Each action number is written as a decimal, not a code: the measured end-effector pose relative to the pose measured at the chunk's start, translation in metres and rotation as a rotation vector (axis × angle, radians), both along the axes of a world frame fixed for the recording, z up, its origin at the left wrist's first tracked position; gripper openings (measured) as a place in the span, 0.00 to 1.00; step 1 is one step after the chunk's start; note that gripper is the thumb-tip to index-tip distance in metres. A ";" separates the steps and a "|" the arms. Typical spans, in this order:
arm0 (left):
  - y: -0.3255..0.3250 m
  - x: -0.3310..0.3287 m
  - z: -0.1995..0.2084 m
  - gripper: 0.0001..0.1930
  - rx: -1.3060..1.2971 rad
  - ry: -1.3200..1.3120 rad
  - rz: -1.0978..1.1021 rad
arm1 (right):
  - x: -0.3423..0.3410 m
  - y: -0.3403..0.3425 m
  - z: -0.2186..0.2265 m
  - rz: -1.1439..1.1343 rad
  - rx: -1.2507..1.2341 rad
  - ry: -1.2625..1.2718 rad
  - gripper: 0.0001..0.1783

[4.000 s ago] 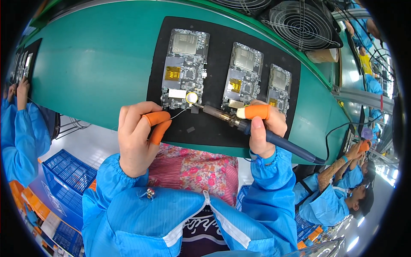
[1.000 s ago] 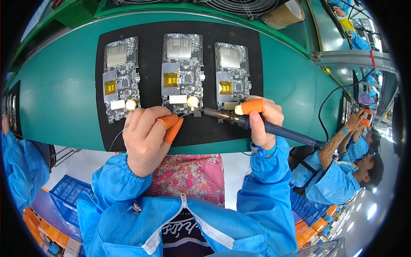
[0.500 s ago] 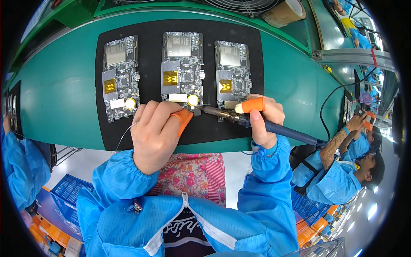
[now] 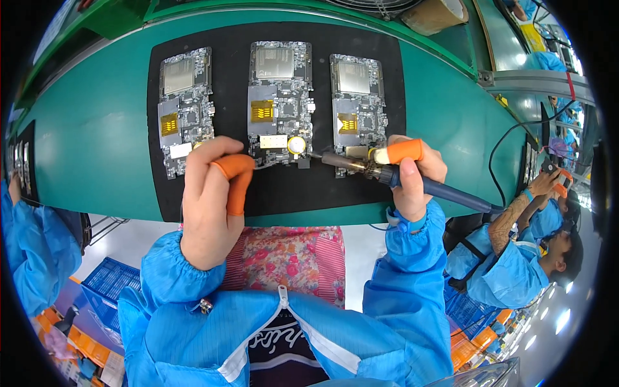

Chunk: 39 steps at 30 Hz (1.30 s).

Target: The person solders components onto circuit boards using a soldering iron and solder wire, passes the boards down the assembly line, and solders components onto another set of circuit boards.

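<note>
Three populated circuit boards lie in a row: a left board (image 4: 187, 106), a middle board (image 4: 284, 90) and a right board (image 4: 358, 103). My right hand (image 4: 416, 177), with an orange finger cot, grips a soldering iron (image 4: 445, 191) in front of the right board. The iron's tip points left, beside the lower right edge of the middle board, near its round coin-like part (image 4: 296, 145). My left hand (image 4: 209, 200), with orange finger cots, pinches a thin solder wire (image 4: 265, 166). The wire's end reaches the bottom edge of the middle board. My left hand partly hides the left board.
A black mat (image 4: 277, 197) lies under the boards on a green table (image 4: 97, 129). The iron's black cable (image 4: 494, 155) loops up at the right. A cardboard roll (image 4: 435, 14) sits beyond the green rail. Other people work at both sides.
My left hand has moved left, away from the middle board's lower edge, uncovering the wire's end. The iron and my right hand have shifted slightly right in the picture, as have the boards.
</note>
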<state>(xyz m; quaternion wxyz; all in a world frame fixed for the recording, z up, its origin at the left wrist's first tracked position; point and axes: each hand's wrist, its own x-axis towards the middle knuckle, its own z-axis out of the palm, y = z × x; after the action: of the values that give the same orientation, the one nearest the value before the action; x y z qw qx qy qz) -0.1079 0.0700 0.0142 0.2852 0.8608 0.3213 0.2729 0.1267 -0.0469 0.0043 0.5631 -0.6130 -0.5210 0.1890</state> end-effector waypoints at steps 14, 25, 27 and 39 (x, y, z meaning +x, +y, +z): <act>-0.003 0.004 -0.008 0.12 0.044 -0.076 -0.055 | -0.004 0.010 0.004 0.229 -0.042 -0.136 0.08; -0.001 0.010 -0.011 0.11 0.099 -0.070 -0.063 | -0.004 0.013 0.004 0.214 0.000 -0.151 0.07; 0.001 0.014 -0.014 0.10 0.148 -0.062 -0.078 | -0.004 0.013 0.005 0.222 -0.007 -0.134 0.07; 0.004 0.010 -0.002 0.13 0.084 -0.038 -0.091 | -0.006 0.009 0.003 0.151 0.037 -0.094 0.14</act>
<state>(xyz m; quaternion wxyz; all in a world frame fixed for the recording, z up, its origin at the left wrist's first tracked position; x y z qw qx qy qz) -0.0984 0.0739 0.0125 0.2671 0.8803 0.2646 0.2894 0.1207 -0.0380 0.0073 0.5333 -0.5698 -0.5949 0.1922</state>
